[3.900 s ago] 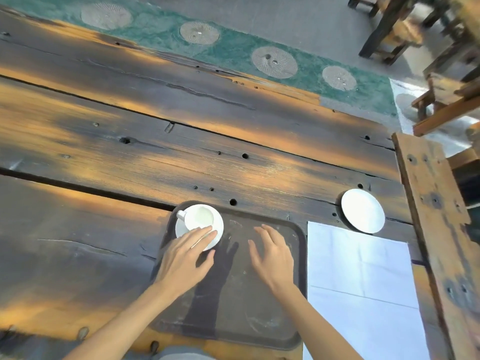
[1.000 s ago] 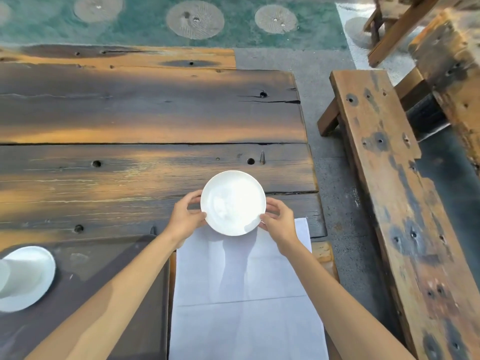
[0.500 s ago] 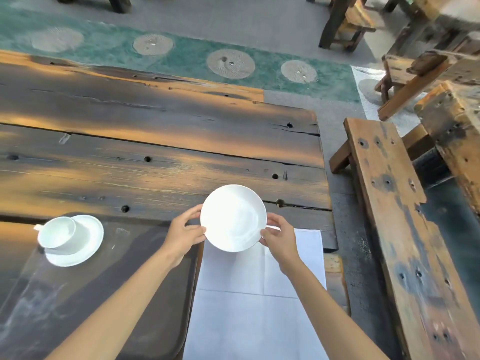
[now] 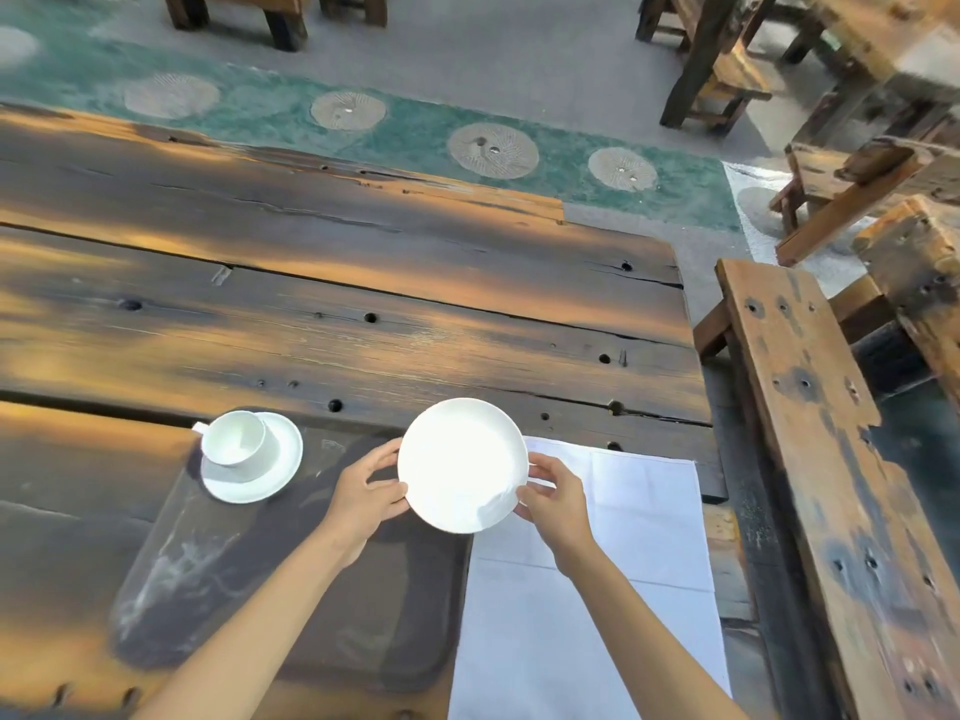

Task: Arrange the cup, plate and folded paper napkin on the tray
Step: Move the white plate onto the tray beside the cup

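Note:
A white plate (image 4: 462, 462) hangs in the air over the tray's right edge, held by both hands. My left hand (image 4: 366, 498) grips its left rim and my right hand (image 4: 553, 498) grips its right rim. The dark tray (image 4: 234, 579) lies on the wooden table in front of me. A white cup (image 4: 234, 445) stands on a white saucer (image 4: 270, 478) at the tray's far left corner. The white paper napkin (image 4: 613, 537) lies flat to the right of the tray, partly under the plate and my right arm.
The plank table (image 4: 363, 304) stretches far and left. A wooden bench (image 4: 831, 485) runs along the right side beyond the table's edge. More wooden benches and tables (image 4: 727, 59) stand on the floor at the back right.
Both hands have carried the plate left, from over the napkin to over the tray's right edge. The view has swung left, so the cup and saucer now sit further in.

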